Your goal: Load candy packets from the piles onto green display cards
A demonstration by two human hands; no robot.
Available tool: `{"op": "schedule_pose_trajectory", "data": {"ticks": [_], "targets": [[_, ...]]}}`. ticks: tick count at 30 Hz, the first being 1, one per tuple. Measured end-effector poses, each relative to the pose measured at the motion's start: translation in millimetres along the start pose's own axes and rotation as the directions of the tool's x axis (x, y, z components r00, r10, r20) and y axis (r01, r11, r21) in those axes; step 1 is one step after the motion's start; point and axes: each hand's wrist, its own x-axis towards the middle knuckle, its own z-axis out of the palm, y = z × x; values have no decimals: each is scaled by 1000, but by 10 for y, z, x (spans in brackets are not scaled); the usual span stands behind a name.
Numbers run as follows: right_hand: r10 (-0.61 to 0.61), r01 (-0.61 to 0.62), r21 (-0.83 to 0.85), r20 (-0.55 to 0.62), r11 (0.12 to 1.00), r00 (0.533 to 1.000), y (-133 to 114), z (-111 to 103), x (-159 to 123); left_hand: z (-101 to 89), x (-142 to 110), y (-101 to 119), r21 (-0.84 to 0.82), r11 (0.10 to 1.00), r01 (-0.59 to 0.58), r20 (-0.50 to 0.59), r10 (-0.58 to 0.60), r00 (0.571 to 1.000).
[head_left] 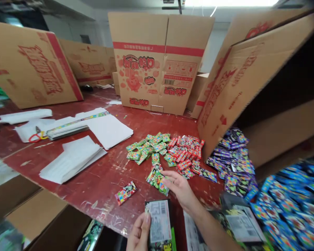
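My left hand [140,232] pinches the edge of a dark printed pouch [159,223] with a pale label and barcode, at the front of the table. Beyond it, my right hand [180,190] has its thumb and fingers closed on a green candy packet [156,179]. A lone red-and-black packet [126,192] lies to the left of that. Just past my right hand are a heap of green packets [148,148] and a heap of red packets [187,148]. Whether the pouch is open at its top is hard to see.
Purple packets [237,160] and blue packets [290,205] pile up at right, beside a leaning carton [225,83]. Another carton [141,62] stands at the back. White paper sheets [70,158] and red-handled scissors [38,135] lie left. More dark pouches [242,223] sit front right.
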Motion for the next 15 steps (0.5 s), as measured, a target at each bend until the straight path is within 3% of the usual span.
{"op": "schedule_pose_trajectory", "data": {"ticks": [2,5,10,15], "targets": [[-8,17,79,-112,997,994,-15,-180,-293,190,-58,-70,-5,1000,20,92,-20,996],[32,-26,33,-204,999,978,-2,-468,-647,366,-181,-224,6,996,94,207,-94,974],[85,-86,-77,-23,993,996,20,-782,-1077,489,-367,-378,107,990,86,269,-112,956],[-31,29,-72,-22,997,999,67,-673,-1280,521,-423,-342,199,978,-53,298,-9,955]]}}
